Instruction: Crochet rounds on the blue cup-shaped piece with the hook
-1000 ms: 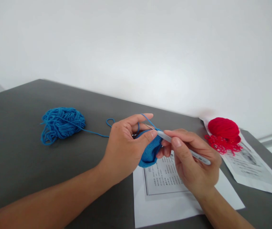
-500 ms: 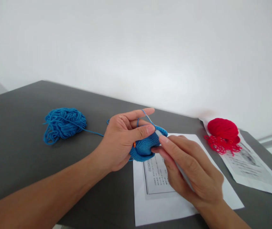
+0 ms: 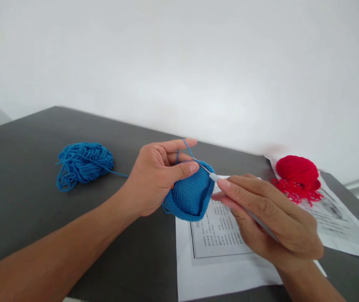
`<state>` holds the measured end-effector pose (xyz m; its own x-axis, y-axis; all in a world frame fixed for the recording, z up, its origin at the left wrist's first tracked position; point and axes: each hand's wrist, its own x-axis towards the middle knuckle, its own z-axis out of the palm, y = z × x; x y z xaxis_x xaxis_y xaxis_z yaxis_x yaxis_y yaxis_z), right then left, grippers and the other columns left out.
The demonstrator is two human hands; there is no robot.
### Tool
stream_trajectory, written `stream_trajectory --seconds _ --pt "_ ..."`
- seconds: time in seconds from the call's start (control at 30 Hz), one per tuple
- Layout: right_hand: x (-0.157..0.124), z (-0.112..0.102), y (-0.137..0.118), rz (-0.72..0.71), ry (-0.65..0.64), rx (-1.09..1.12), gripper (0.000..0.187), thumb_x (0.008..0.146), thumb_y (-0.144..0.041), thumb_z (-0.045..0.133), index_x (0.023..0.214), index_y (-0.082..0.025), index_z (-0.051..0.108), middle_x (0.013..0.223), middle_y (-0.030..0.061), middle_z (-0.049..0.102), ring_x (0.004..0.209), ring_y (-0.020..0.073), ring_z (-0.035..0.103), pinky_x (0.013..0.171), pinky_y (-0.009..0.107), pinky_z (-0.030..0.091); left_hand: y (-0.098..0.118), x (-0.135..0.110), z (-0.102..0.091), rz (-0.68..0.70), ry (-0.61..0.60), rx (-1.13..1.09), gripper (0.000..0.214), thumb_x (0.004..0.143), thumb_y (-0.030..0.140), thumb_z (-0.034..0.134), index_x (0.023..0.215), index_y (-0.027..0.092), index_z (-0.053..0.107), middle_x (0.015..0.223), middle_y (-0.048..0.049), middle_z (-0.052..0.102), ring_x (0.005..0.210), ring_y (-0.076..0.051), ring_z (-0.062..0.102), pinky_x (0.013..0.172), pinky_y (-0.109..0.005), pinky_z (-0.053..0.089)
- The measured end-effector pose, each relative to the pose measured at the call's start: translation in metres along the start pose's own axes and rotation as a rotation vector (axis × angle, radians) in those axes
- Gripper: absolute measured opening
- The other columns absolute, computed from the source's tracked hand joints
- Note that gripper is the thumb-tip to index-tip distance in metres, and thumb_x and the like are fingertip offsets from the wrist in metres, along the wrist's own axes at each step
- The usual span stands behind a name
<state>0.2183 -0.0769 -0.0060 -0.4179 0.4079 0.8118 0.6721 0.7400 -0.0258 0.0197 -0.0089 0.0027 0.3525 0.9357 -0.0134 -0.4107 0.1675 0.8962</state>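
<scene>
Here grey table (image 3: pixel 25 201) meets white wall (image 3: pixel 179 63)

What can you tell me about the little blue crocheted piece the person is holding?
The blue crocheted piece is a small round disc of yarn worked in spiral rings, its rim curling slightly. The left hand pinches its upper edge, lifting it above the dark table. The crochet hook, held by the right hand, meets its top edge. A strand trails to the blue yarn.

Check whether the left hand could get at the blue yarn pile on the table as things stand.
Probably yes: bare table lies between the left hand and the blue yarn pile, nothing between. But that hand holds the blue crochet piece, strand over its forefinger.
</scene>
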Motion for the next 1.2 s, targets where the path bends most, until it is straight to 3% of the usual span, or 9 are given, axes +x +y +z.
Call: stream_trajectory --seconds 0.43,0.53,0.63,0.83,1.1,1.2 --pt "0.005 -0.016 0.001 -0.068 -0.173 -0.118 0.027 0.093 -0.004 0.065 0.116 -0.015 0.073 0.091 0.0081 0.077 0.078 0.0213 0.073 0.064 0.035 0.064 0.005 0.0 -0.002 0.103 0.051 0.424 0.055 0.07 0.017 0.085 0.123 0.011 0.077 0.078 -0.0059 0.081 0.057 -0.015 0.065 0.05 -0.022 0.047" --pt "0.002 -0.02 0.004 -0.06 -0.169 -0.074 0.03 0.091 -0.006 0.068 0.118 -0.015 0.074 0.096 0.0098 0.079 0.082 0.0235 0.076 0.072 0.037 0.067 0.007 0.0 -0.004 0.104 0.011 0.509 0.053 0.073 0.017 0.082 0.125 0.011 0.076 0.079 -0.0062 0.081 0.056 -0.015 0.064 0.048 -0.022 0.046" --pt "-0.001 -0.023 0.008 0.025 -0.135 0.045 0.036 0.088 -0.007 0.072 0.122 -0.019 0.074 0.098 0.0076 0.08 0.082 0.0229 0.077 0.075 0.037 0.068 0.007 0.001 -0.006 0.104 -0.04 0.528 0.051 0.074 0.017 0.08 0.124 0.011 0.077 0.078 -0.0054 0.08 0.059 -0.015 0.064 0.052 -0.023 0.046" --pt "0.001 -0.023 0.01 0.274 -0.069 0.379 0.045 0.086 -0.002 0.072 0.124 -0.026 0.076 0.088 0.0042 0.077 0.064 0.019 0.074 0.045 0.031 0.06 0.01 0.0 -0.007 0.095 -0.109 0.528 0.045 0.076 0.014 0.079 0.12 0.014 0.079 0.075 -0.0032 0.079 0.059 -0.015 0.063 0.054 -0.023 0.045" --pt "-0.001 -0.02 0.014 0.383 -0.013 0.567 0.037 0.09 -0.002 0.068 0.118 -0.023 0.079 0.073 0.0036 0.074 0.058 0.0185 0.07 0.044 0.032 0.056 0.012 0.0 -0.007 0.096 -0.124 0.506 0.038 0.075 0.012 0.078 0.112 0.017 0.083 0.072 -0.0031 0.078 0.057 -0.016 0.062 0.054 -0.026 0.045" --pt "-0.003 -0.017 0.013 0.53 0.033 0.68 0.027 0.092 -0.008 0.069 0.112 -0.023 0.081 0.079 0.0049 0.075 0.054 0.016 0.07 0.04 0.029 0.055 0.011 0.002 -0.008 0.114 -0.117 0.522 0.036 0.076 0.011 0.077 0.11 0.018 0.084 0.071 -0.0025 0.078 0.058 -0.017 0.063 0.055 -0.027 0.046"
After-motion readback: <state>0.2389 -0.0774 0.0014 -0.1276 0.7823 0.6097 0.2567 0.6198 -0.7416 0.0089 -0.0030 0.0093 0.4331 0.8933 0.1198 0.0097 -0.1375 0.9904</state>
